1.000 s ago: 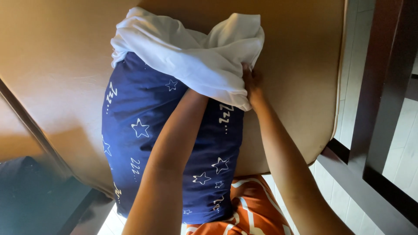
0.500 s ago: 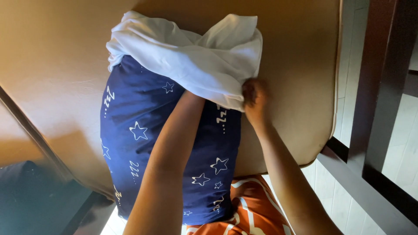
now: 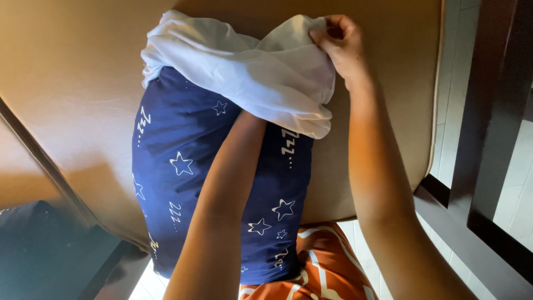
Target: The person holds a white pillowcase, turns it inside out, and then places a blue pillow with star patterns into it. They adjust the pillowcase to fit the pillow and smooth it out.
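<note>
A dark blue pillow [image 3: 189,166] with white stars lies lengthwise on a tan mattress [image 3: 72,83]. A white pillowcase [image 3: 244,72] covers its far end. My right hand [image 3: 341,41] pinches the far right corner of the white pillowcase. My left forearm [image 3: 227,189] runs over the pillow and goes under the pillowcase's edge, so my left hand is hidden inside the fabric.
A dark wooden bed frame [image 3: 483,144] runs along the right side, with white floor tiles [image 3: 519,194] beyond it. Orange patterned cloth [image 3: 319,272] shows at the bottom. A dark blue object [image 3: 33,250] sits at the lower left.
My right hand has moved from the pillowcase's near edge up to its far right corner and taken hold there. The left arm stays inside the case.
</note>
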